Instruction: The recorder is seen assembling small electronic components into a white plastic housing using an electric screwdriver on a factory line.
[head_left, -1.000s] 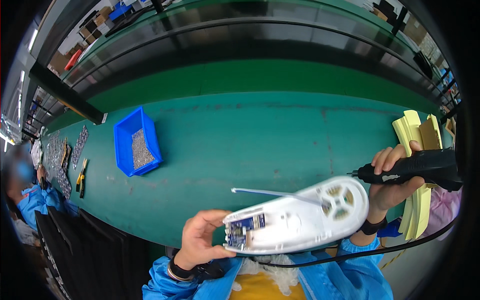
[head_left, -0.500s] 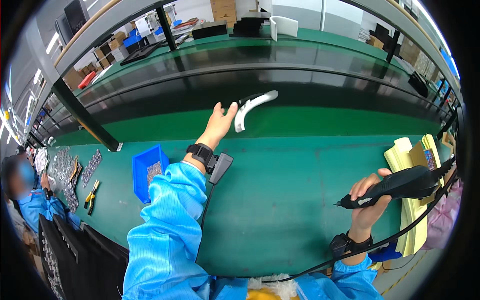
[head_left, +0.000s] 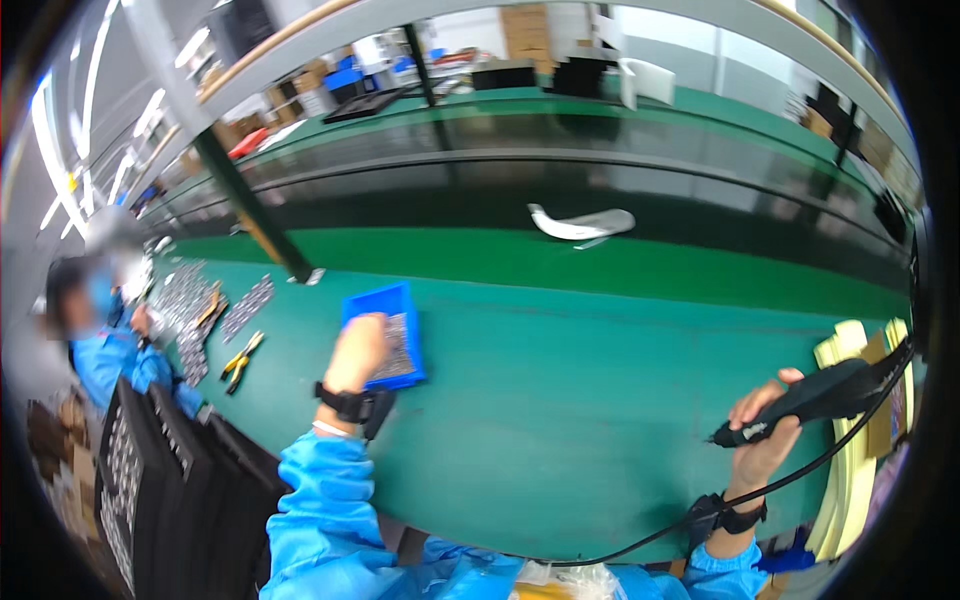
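Wrapped around a black power screwdriver (head_left: 815,398), your right hand (head_left: 762,430) holds it above the right part of the green table (head_left: 560,400), its tip pointing left, its black cable (head_left: 830,456) looping down past your wrist toward your body. Your left hand (head_left: 358,350) is over the blue bin (head_left: 416,350), covering its left part; motion blurs the fingers, so you cannot tell whether they are spread, pressed together or pinching anything. Small metallic parts (head_left: 398,347) show in the bin, just beside that hand. Well beyond both hands, a white curved piece (head_left: 583,224) lies on the black belt (head_left: 450,220), close to its near edge. Yellow-handled pliers (head_left: 240,366) lie left of the bin, pale yellow sheets (head_left: 838,490) stand right of the screwdriver, and at the far left sits a co-worker (head_left: 110,355) in blue.
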